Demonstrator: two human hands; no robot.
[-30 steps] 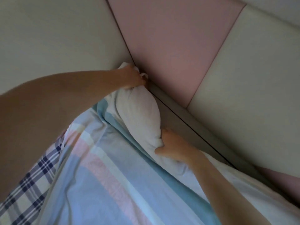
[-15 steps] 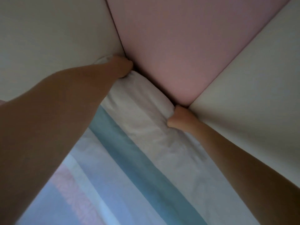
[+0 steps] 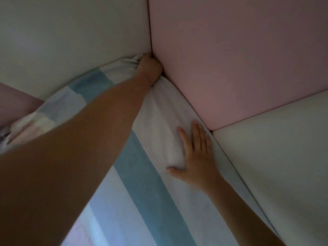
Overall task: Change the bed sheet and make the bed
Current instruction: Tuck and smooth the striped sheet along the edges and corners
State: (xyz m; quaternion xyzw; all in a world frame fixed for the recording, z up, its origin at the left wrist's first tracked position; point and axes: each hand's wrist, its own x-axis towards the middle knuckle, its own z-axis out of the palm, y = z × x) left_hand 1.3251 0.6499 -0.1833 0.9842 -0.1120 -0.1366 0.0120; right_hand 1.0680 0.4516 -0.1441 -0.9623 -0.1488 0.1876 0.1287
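Now, left hand (image 3: 150,68): reaching into the upper-centre corner, fingers gripping bunched cloth.
Right hand (image 3: 197,157): lying flat at centre right, fingers straight, pressing the white border.
Bed sheet (image 3: 138,174): stretching from lower centre up to the corner, long edge running beside the pink panel (image 3: 230,59).
Coming move: likely tucking downward beneath the left fingers.
Nearer hand: left.

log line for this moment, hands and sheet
left hand: grips sheet corner | right hand: flat on sheet | step: tucking corner against padded wall
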